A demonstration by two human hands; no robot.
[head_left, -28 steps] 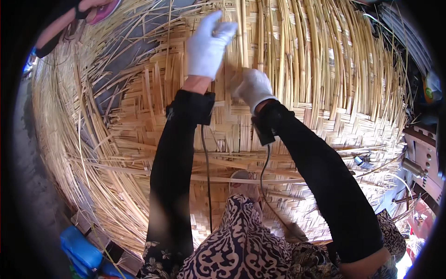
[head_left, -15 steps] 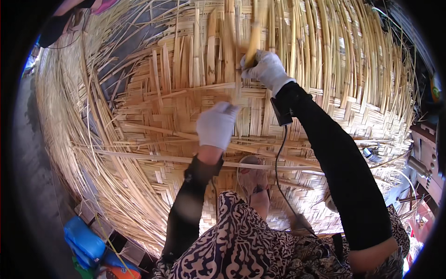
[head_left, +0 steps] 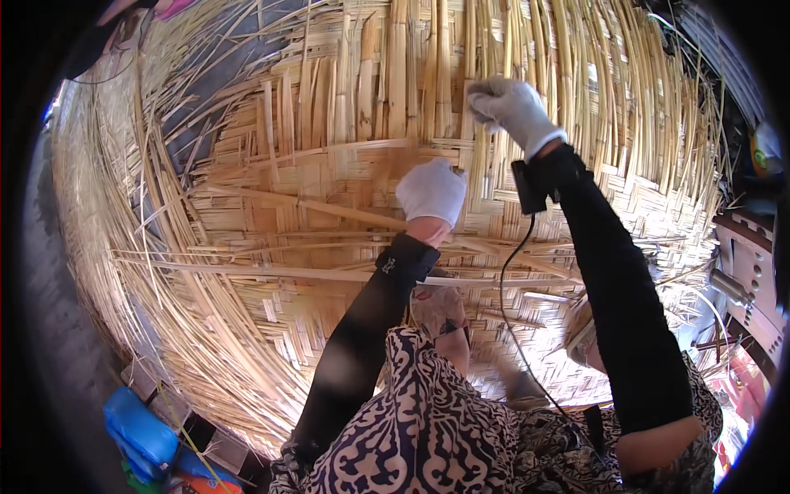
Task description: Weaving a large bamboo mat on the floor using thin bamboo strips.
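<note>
A wide mat of pale split-bamboo strips [head_left: 576, 140] spreads below me, part tightly woven, part loose lengths. My right hand [head_left: 514, 111], in a white glove, is closed over the upright strips [head_left: 444, 58] at the far middle; its curled fingers hide whatever they hold. Nearer and to the left, my gloved left hand [head_left: 432, 193] makes a fist low over the woven part. What sits inside that fist is hidden. Long loose strips [head_left: 329, 210] lie crosswise beside and below the left hand.
My sandalled foot [head_left: 436, 309] stands on the mat. A cable [head_left: 504, 288] hangs from a black device [head_left: 528, 188] at my right wrist. A blue plastic object [head_left: 140, 428] lies lower left. A metal frame [head_left: 753, 263] stands at right; another person shows upper left.
My right hand has moved right, and the raised yellowish strip it held no longer shows lifted. My left hand has shifted right, still closed.
</note>
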